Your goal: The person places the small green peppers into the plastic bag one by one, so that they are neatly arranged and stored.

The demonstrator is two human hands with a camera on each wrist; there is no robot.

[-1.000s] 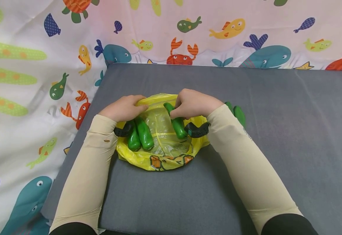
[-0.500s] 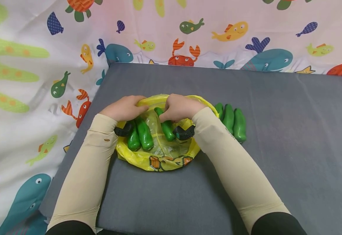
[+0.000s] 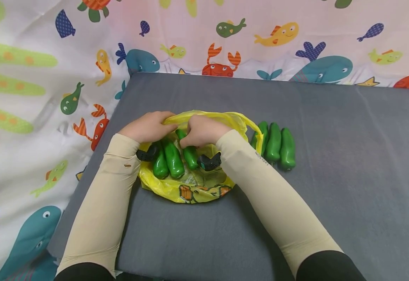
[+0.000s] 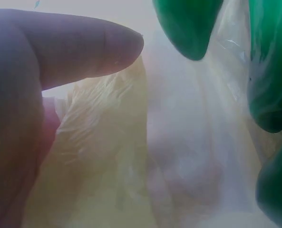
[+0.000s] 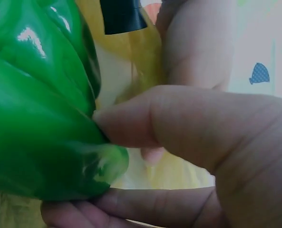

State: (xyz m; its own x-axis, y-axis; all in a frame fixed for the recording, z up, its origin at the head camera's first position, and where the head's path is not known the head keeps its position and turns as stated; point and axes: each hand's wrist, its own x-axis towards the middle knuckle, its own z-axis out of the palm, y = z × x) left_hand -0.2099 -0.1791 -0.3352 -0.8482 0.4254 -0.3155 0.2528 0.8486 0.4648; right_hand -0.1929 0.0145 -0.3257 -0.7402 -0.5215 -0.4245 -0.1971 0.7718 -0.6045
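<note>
A yellow plastic bag (image 3: pixel 163 190) lies with its mouth spread on the grey surface. My left hand (image 3: pixel 149 127) holds its far left rim; in the left wrist view the thumb (image 4: pixel 98 47) lies over the thin plastic (image 4: pixel 102 152), with fingers behind. Inside the bag, my right hand (image 3: pixel 206 130) pinches a long, glossy green pepper (image 3: pixel 191 158) near its upper end, between thumb (image 5: pixel 126 118) and fingers. Two more green peppers (image 3: pixel 173 160) lie side by side in the bag's left part, right beside the held one.
Several green peppers (image 3: pixel 288 149) lie in a row on the grey table (image 3: pixel 348 175), just right of the bag, one partly behind its rim. A white sheet (image 3: pixel 186 35) printed with sea animals hangs along the back and left edges.
My right hand has moved left inside the bag with its pepper, up beside the two others. The bag's right rim now stands up more. My left hand stays at the rim.
</note>
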